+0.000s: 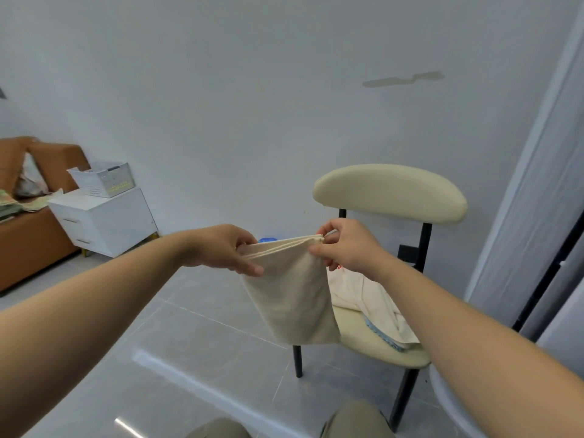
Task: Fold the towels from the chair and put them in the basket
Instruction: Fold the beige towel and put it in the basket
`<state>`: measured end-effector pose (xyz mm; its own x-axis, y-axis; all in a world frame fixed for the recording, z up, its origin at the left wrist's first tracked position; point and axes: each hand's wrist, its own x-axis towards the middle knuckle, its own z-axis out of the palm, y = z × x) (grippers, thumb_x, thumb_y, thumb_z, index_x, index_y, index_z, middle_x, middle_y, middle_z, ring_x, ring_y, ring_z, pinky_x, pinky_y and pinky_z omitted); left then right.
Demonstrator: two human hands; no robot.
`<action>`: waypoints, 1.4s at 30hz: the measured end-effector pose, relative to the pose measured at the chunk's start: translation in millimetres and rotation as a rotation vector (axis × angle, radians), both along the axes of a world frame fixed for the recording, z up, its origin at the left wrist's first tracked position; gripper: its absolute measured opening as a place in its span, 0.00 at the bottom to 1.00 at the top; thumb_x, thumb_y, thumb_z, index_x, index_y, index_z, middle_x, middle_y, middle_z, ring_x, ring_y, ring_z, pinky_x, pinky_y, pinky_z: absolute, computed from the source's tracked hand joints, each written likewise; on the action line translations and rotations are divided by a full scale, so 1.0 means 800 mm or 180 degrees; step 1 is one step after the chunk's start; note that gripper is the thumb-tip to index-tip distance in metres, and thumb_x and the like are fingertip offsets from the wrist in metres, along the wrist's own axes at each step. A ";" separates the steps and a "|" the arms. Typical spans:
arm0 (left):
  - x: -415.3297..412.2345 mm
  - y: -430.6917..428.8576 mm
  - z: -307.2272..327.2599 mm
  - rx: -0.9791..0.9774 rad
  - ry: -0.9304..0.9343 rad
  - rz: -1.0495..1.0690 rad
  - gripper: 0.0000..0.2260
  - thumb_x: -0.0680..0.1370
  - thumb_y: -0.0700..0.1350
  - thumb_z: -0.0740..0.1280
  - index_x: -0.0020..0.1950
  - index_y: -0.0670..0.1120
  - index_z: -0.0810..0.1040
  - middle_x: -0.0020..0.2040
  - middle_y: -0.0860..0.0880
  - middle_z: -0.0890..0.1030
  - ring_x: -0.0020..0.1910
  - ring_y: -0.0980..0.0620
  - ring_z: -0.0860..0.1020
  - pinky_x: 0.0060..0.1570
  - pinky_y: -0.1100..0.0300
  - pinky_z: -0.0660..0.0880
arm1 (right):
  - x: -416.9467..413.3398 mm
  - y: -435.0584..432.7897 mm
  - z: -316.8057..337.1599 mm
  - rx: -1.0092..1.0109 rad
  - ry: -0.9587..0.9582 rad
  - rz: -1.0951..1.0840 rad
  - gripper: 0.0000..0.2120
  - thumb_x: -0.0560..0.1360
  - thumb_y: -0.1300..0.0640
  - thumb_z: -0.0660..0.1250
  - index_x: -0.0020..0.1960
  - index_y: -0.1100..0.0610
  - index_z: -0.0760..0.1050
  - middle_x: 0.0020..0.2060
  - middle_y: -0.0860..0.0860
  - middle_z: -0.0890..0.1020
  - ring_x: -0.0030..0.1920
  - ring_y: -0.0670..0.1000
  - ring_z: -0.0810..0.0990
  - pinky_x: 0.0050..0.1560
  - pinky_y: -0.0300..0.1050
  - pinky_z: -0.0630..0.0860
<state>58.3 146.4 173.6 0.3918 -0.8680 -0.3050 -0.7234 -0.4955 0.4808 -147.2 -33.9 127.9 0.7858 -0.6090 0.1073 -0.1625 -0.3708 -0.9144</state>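
White wall, cream chair [388,191] behind; L hand [221,248] + R hand [347,248] each pinch folded towel [294,298] top corners.

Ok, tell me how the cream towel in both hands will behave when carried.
The cream towel is probably floppy: it hangs limp below the left hand and right hand. Likely light, since fingertip pinches hold it. Its folded layers may slide apart if released.

Towel [292,298]: plain cream, unpatterned. Chair [390,192]: cream padding, black frame; basket [102,178]: white, with a yellow-dotted row; cabinet [104,221]: white. Sofa [31,241]: tan-brown; floor [189,358]: grey tiles.
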 end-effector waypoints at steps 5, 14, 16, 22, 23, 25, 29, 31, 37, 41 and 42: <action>0.003 -0.001 -0.007 -0.0387 -0.0787 -0.0233 0.03 0.79 0.52 0.69 0.49 0.56 0.82 0.31 0.53 0.80 0.32 0.57 0.77 0.42 0.57 0.74 | -0.007 -0.009 0.003 0.0202 -0.0063 0.0006 0.12 0.72 0.63 0.76 0.51 0.64 0.76 0.32 0.55 0.83 0.30 0.51 0.79 0.32 0.44 0.78; -0.015 -0.023 -0.006 0.0035 -0.1268 -0.0365 0.14 0.72 0.53 0.73 0.57 0.54 0.83 0.50 0.54 0.84 0.51 0.52 0.80 0.53 0.56 0.77 | 0.010 0.012 0.008 -0.0156 -0.0004 0.0203 0.09 0.71 0.63 0.76 0.48 0.60 0.78 0.34 0.54 0.85 0.30 0.48 0.80 0.31 0.40 0.77; -0.036 -0.036 -0.007 -0.0473 -0.0805 -0.0420 0.20 0.69 0.55 0.77 0.60 0.57 0.81 0.51 0.59 0.83 0.52 0.57 0.80 0.55 0.59 0.76 | 0.017 0.017 0.008 -0.0262 0.0011 0.0280 0.09 0.70 0.63 0.76 0.47 0.58 0.78 0.34 0.53 0.86 0.30 0.48 0.81 0.34 0.42 0.80; -0.066 -0.067 -0.012 -0.0895 -0.0993 -0.0449 0.14 0.70 0.49 0.77 0.54 0.52 0.82 0.42 0.56 0.82 0.41 0.57 0.78 0.43 0.61 0.75 | 0.016 0.011 0.000 -0.0139 0.0000 0.0265 0.12 0.69 0.56 0.79 0.48 0.58 0.79 0.37 0.54 0.86 0.32 0.49 0.81 0.35 0.45 0.81; -0.066 -0.070 -0.012 -0.0883 -0.1042 -0.0470 0.11 0.70 0.48 0.77 0.51 0.51 0.82 0.40 0.56 0.81 0.40 0.56 0.78 0.41 0.61 0.74 | 0.013 0.009 -0.004 -0.0048 0.0004 0.0244 0.13 0.69 0.55 0.80 0.48 0.58 0.79 0.37 0.54 0.86 0.33 0.49 0.81 0.33 0.44 0.79; -0.070 -0.075 -0.010 -0.0849 -0.1202 -0.0525 0.07 0.72 0.47 0.75 0.46 0.51 0.79 0.38 0.57 0.78 0.40 0.54 0.76 0.38 0.61 0.71 | 0.007 0.004 -0.015 0.0065 0.0057 0.0173 0.13 0.68 0.55 0.80 0.47 0.56 0.78 0.38 0.53 0.87 0.33 0.49 0.80 0.31 0.42 0.75; -0.078 -0.084 0.003 -0.0897 -0.1330 -0.0440 0.07 0.71 0.37 0.64 0.47 0.46 0.77 0.42 0.51 0.78 0.43 0.49 0.77 0.36 0.59 0.73 | -0.001 0.001 -0.049 0.0115 0.0172 -0.0040 0.10 0.69 0.57 0.79 0.48 0.55 0.81 0.45 0.51 0.86 0.33 0.41 0.79 0.28 0.31 0.69; -0.080 -0.085 0.014 -0.0853 -0.1304 -0.0402 0.10 0.70 0.34 0.62 0.48 0.45 0.75 0.45 0.49 0.78 0.44 0.48 0.77 0.36 0.56 0.76 | -0.005 0.004 -0.068 0.0274 0.0222 -0.0043 0.10 0.70 0.58 0.78 0.50 0.54 0.83 0.47 0.48 0.86 0.34 0.38 0.79 0.30 0.30 0.69; -0.071 -0.082 0.040 -0.0910 -0.1467 -0.0526 0.21 0.70 0.33 0.55 0.54 0.49 0.80 0.49 0.52 0.79 0.49 0.50 0.75 0.42 0.61 0.70 | -0.007 0.018 -0.117 0.0639 0.0296 -0.0197 0.07 0.74 0.59 0.74 0.51 0.52 0.84 0.47 0.45 0.86 0.43 0.46 0.83 0.36 0.35 0.75; -0.063 -0.081 0.053 -0.0977 -0.1500 -0.0485 0.22 0.70 0.34 0.56 0.52 0.50 0.83 0.48 0.55 0.80 0.49 0.52 0.77 0.39 0.65 0.70 | -0.007 0.027 -0.136 0.0596 0.0442 -0.0208 0.05 0.75 0.56 0.73 0.50 0.52 0.84 0.45 0.44 0.86 0.39 0.41 0.81 0.36 0.32 0.72; -0.061 -0.081 0.055 -0.0997 -0.1515 -0.0465 0.20 0.70 0.34 0.57 0.51 0.51 0.84 0.46 0.55 0.81 0.49 0.53 0.77 0.38 0.66 0.70 | -0.007 0.030 -0.139 0.0544 0.0481 -0.0171 0.05 0.75 0.54 0.73 0.50 0.51 0.84 0.45 0.43 0.86 0.39 0.41 0.80 0.36 0.33 0.72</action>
